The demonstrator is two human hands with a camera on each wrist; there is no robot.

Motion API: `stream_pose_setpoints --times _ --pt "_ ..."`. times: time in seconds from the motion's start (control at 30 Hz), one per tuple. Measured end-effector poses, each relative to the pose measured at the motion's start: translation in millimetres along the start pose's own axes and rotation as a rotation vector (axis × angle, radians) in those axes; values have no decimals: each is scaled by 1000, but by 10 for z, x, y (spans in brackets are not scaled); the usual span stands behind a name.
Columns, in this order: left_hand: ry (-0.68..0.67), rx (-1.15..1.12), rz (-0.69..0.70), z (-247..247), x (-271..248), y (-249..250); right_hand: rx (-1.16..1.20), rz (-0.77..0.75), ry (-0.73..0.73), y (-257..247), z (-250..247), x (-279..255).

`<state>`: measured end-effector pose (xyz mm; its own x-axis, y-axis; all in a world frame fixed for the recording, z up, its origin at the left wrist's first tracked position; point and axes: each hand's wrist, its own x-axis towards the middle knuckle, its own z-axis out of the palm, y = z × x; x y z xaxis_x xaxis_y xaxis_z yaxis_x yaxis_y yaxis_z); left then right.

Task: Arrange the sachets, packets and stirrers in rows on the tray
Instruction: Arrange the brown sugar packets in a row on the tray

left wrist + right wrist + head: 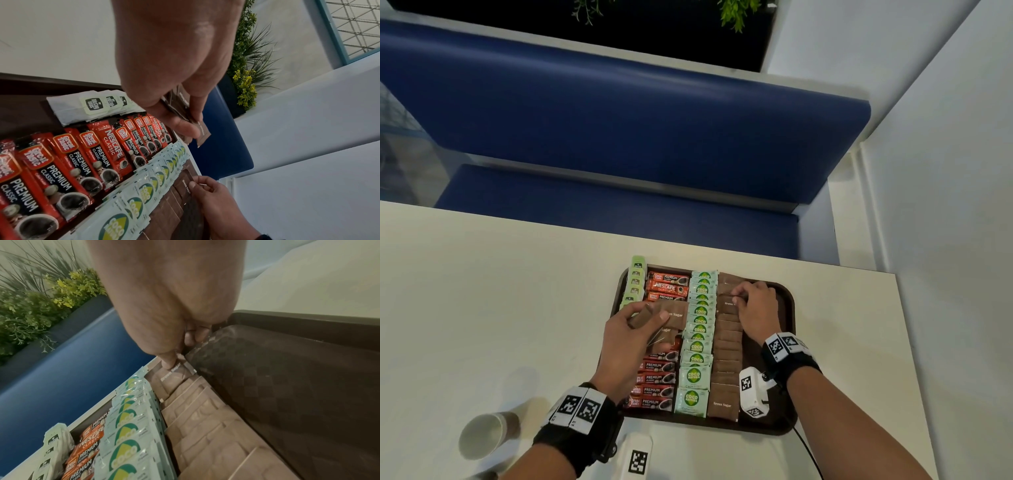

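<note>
A dark brown tray [786,308] lies on the cream table, filled with rows: tea bags [636,281], red coffee sticks [659,378], green-and-white Coco sachets [697,346] and brown sugar packets [727,346]. My left hand [635,325] hovers over the coffee row and grips a small stack of brown sugar packets [186,113]. My right hand [739,298] pinches one brown sugar packet [174,374] at the far end of the sugar row, thumb on top. The tray's right strip [287,386] is bare.
A white paper cup [481,435] stands on the table at the front left. A white tagged device [637,459] lies by the front edge. A blue bench [619,113] sits beyond the table, with a wall to the right.
</note>
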<state>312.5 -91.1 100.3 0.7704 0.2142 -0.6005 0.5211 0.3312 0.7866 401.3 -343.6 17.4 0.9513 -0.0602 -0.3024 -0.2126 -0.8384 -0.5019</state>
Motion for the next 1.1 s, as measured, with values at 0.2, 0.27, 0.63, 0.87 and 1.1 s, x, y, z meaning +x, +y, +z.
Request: stream_pose_setpoints --times 0.2,0.27,0.63,0.87,1.1 --pt "18 -23 -8 -46 -13 -19 40 -5 23 10 22 13" --pt "17 -23 -4 -49 -19 -27 32 -11 27 15 37 12" --pt "-4 -18 6 -1 -41 27 -9 5 67 31 48 -30" --pt "-16 6 38 124 5 126 394 1 43 -310 -288 -254" --pt "-146 -42 112 469 -89 313 789 -61 -220 -926 -708 -865"
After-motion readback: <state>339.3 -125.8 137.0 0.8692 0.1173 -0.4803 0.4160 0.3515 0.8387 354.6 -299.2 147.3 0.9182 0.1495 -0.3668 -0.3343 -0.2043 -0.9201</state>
